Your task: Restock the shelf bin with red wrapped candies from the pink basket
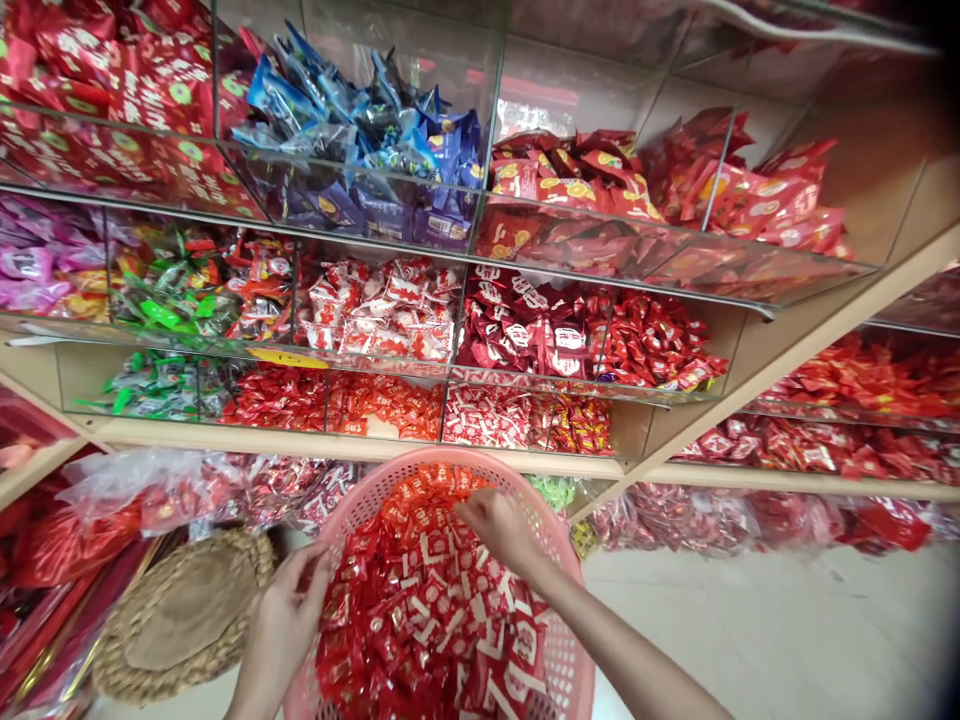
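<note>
A pink plastic basket with a perforated wall stands low in front of me, filled with small wrapped sweets, mostly red and white with orange ones at the far side. My left hand is at the basket's left rim, loosely curled, with a gap between thumb and fingers and nothing visible in it. Over the far right part of the sweets, my right hand has its fingers pinched together. Whatever lies between those fingertips is too small or hidden to make out.
Shelves with clear dividers hold blue, red, green and white packets beyond the basket. A woven straw mat lies to the left, near bagged goods. More plastic bags line the tiled floor at right.
</note>
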Available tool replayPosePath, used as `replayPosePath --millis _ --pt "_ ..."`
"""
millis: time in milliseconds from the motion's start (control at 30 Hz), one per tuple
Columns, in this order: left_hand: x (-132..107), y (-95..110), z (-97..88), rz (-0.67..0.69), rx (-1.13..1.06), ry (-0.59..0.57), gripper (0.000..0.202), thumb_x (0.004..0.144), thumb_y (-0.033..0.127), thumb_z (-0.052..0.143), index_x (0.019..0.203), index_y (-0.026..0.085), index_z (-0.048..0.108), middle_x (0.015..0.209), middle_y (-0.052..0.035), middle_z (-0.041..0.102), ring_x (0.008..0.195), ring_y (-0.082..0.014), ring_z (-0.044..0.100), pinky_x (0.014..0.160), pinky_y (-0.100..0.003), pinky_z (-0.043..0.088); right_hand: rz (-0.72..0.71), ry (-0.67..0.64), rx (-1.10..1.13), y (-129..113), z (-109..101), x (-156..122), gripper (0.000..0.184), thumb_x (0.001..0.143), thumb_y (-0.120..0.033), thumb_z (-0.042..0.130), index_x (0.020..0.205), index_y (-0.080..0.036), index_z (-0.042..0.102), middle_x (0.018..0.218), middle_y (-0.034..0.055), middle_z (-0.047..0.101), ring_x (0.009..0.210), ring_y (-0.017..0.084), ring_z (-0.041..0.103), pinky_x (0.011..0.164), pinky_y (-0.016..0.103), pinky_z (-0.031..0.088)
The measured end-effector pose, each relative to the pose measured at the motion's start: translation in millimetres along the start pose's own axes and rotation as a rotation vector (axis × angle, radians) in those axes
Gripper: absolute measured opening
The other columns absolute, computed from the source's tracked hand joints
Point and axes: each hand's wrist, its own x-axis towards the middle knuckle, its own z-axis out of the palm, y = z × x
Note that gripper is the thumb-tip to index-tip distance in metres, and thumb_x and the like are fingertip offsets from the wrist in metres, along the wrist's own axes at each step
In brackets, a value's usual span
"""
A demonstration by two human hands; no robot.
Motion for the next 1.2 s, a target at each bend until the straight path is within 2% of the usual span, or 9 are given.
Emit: replayPosePath --millis 133,200,267,367,500,733,933,1067,1200 --pt "0 -5 3.6 0.004 -0.009 0.015 0.037 0.077 0.053 0.047 0.087 0.022 0.064 0.09 -0.0038 0.071 0.071 -0.0169 0.067 0.06 -0.023 0.054 0.134 0.114 -0.108 8 -29 66 0.03 0.087 -0.034 0.045 0.064 -0.018 0.058 0.065 0.0033 0.063 0.06 0.013 0.054 0.056 0.023 0.031" --pt "-1 -4 4.4 0.005 -0.025 0.031 0.036 0.077 0.053 0.047 0.086 0.022 0.064 0.088 -0.0038 0.072 0.069 -0.0169 0.067 0.058 -0.023 0.053 0.256 0.123 -0.184 10 -32 97 0.023 0.085 -0.037 0.049 0.08 -0.018 0.061 0.078 0.0076 0.067 0.074 0.018 0.06 0.062 0.024 0.036" --pt "-1 -2 4.4 0.006 -0.035 0.041 0.035 0.077 0.053 0.047 0.085 0.023 0.064 0.087 -0.0036 0.072 0.069 -0.017 0.067 0.056 -0.022 0.053 0.366 0.093 -0.24 10 -28 119 0.031 0.082 -0.042 0.054 0.096 -0.016 0.06 0.09 0.0136 0.068 0.087 0.023 0.062 0.069 0.028 0.04" --pt "-2 -1 3.8 0.015 -0.039 0.048 0.034 0.076 0.052 0.048 0.085 0.023 0.064 0.086 -0.0032 0.072 0.069 -0.0169 0.067 0.055 -0.022 0.053 0.464 0.039 -0.25 7 -16 138 0.047 0.077 -0.045 0.06 0.11 -0.011 0.054 0.099 0.0192 0.066 0.098 0.027 0.061 0.078 0.034 0.041" --pt "-3 -2 3.4 0.016 -0.051 0.038 0.035 0.077 0.052 0.048 0.086 0.023 0.064 0.088 -0.0037 0.072 0.069 -0.0159 0.067 0.056 -0.021 0.053 0.51 0.026 -0.219 6 -5 144 0.047 0.073 -0.036 0.066 0.112 -0.013 0.051 0.103 0.0181 0.065 0.1 0.027 0.061 0.083 0.036 0.041" --pt "-4 1 2.7 -0.001 -0.045 0.018 0.037 0.078 0.053 0.047 0.086 0.021 0.064 0.09 -0.0048 0.071 0.072 -0.0166 0.067 0.059 -0.023 0.053 0.491 0.078 -0.162 21 -13 131 0.03 0.076 -0.031 0.06 0.101 -0.018 0.05 0.093 0.0096 0.066 0.087 0.022 0.062 0.07 0.03 0.041" --pt "-3 1 5.2 0.015 -0.035 0.0 0.036 0.078 0.052 0.046 0.086 0.021 0.064 0.09 -0.0048 0.071 0.069 -0.0158 0.065 0.058 -0.023 0.053 0.186 0.207 0.277 25 -31 95 0.019 0.073 -0.028 0.058 0.082 -0.021 0.042 0.068 -0.0035 0.054 0.062 0.013 0.053 0.059 0.023 0.039" --pt "-4 1 4.9 0.024 -0.02 -0.006 0.036 0.079 0.051 0.045 0.087 0.021 0.063 0.091 -0.005 0.07 0.071 -0.0159 0.065 0.061 -0.024 0.053 -0.014 0.038 0.585 16 -29 48 0.025 0.073 -0.035 0.059 0.082 -0.022 0.04 0.068 -0.0047 0.051 0.062 0.012 0.051 0.057 0.023 0.041" --pt "-5 4 3.9 0.016 -0.02 -0.018 0.036 0.08 0.051 0.045 0.088 0.021 0.063 0.092 -0.0054 0.07 0.074 -0.0166 0.065 0.061 -0.024 0.053 -0.024 -0.134 0.571 14 -7 -7 0.024 0.073 -0.035 0.062 0.08 -0.022 0.043 0.07 -0.0043 0.051 0.061 0.012 0.048 0.055 0.022 0.038"
